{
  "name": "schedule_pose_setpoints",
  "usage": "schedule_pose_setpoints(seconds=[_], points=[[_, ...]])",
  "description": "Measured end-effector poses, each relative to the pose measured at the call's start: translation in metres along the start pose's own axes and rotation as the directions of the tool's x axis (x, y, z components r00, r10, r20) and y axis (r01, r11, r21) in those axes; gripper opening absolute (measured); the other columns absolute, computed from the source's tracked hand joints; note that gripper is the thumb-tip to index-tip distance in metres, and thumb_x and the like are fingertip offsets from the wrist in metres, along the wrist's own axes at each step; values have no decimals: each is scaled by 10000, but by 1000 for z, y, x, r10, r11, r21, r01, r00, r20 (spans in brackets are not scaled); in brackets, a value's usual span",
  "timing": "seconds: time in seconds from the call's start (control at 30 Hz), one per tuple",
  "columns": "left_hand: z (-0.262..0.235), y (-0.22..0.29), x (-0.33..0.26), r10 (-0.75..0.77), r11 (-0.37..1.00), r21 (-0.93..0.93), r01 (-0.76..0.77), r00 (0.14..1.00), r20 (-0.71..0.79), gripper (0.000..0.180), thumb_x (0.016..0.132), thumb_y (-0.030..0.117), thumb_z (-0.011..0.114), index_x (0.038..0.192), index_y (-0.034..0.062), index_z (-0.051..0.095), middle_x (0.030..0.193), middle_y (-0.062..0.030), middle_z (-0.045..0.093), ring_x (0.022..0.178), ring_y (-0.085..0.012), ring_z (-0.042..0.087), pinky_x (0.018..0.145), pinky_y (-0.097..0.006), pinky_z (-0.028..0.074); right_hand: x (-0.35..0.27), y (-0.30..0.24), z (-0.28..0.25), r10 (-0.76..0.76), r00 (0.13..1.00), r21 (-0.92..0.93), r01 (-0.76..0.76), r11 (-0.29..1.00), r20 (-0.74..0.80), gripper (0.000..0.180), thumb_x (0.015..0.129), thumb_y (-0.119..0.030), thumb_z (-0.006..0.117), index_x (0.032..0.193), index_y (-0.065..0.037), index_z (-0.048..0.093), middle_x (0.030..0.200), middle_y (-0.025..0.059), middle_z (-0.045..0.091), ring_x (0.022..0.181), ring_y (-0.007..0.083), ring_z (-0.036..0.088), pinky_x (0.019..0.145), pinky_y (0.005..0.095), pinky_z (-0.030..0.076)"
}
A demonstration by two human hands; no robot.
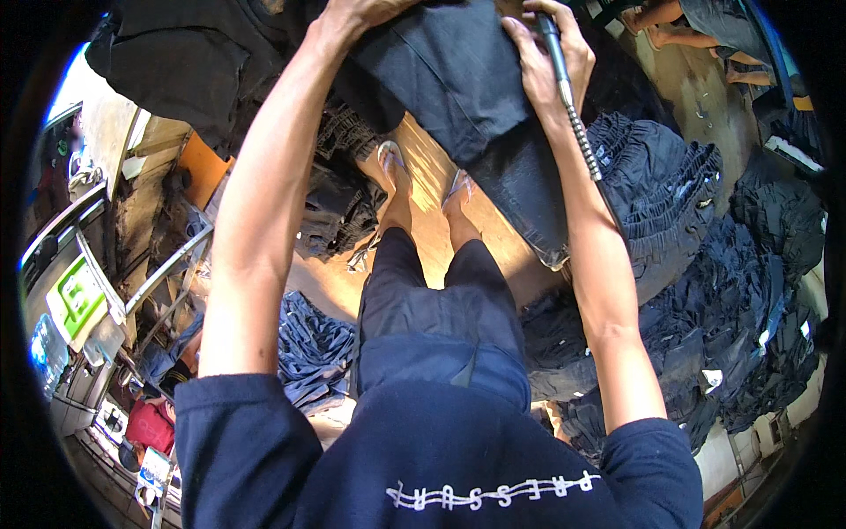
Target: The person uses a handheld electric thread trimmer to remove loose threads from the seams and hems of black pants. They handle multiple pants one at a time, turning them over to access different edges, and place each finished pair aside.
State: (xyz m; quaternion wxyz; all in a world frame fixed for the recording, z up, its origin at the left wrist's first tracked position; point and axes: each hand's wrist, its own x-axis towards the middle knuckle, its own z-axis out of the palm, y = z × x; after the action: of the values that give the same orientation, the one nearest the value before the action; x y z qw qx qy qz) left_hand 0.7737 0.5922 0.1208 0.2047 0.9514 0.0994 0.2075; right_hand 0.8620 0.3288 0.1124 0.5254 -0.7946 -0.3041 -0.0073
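Observation:
A dark navy-black garment [449, 75] is spread out before me at the top of the view and hangs down toward my feet. At its upper left is my left hand [366, 11], whose fingers are mostly cut off by the picture's edge. My right hand [564, 66], beside the cloth's right side, is closed round a black pen-shaped tool [550, 44]. A ribbed, spring-like sleeve [580, 137] runs from the tool into a thin cord along my right forearm. The tool's tip cannot be made out.
Stacked dark garments with gathered waistbands [648, 167] lie at the right, above a large heap of dark clothes [696, 309]. Blue folded garments [313, 348] sit at the left. Metal frames [167, 269] stand farther left. Another person's bare legs [679, 31] show top right.

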Motion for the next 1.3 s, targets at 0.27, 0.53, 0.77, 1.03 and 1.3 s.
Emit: schedule_pose_setpoints(seconds=[0.27,0.53,0.77,1.03,1.3], points=[[-11,142,-93,-400,909,-30,415,852,-338,1073,754,649,948,1556,85,511,1640,-276,403,1556,-449,338,1263,-585,292,-67,-38,-67,-137,986,-3,138,990,99,499,785,-163,1010,1214,-84,767,1198,121,785,1145,263,760,1022,371,589],[24,198,-166,-836,329,-601,729,521,174,1270,701,385,1054,1576,-125,288,1441,-335,567,1299,-382,619,1173,-453,476,-84,-22,-71,28,995,36,-32,999,98,571,782,-159,996,1283,-95,730,1212,124,790,1104,297,781,967,388,610],[-15,196,-176,-748,329,-637,697,604,274,773,860,234,978,1388,-149,565,1049,-179,767,879,-163,750,762,-272,619,-100,-47,-93,-165,974,88,153,984,152,231,1003,-57,749,1218,13,800,1168,206,809,1121,367,795,1072,459,602],[7,177,-196,-656,144,-856,497,695,294,715,917,21,903,1501,-120,517,1142,-169,740,1009,-184,742,864,-289,650,-129,-39,-90,-230,947,64,221,973,223,249,933,-5,745,1158,100,730,1119,278,804,1151,412,791,1082,542,607],[7,176,-197,-654,152,-850,505,696,296,717,903,19,916,1494,-106,530,1131,-144,746,1020,-171,737,875,-282,633,-127,-45,-85,-287,899,113,264,958,332,260,866,-12,786,1106,89,786,1030,255,813,1094,425,811,1050,578,624]])
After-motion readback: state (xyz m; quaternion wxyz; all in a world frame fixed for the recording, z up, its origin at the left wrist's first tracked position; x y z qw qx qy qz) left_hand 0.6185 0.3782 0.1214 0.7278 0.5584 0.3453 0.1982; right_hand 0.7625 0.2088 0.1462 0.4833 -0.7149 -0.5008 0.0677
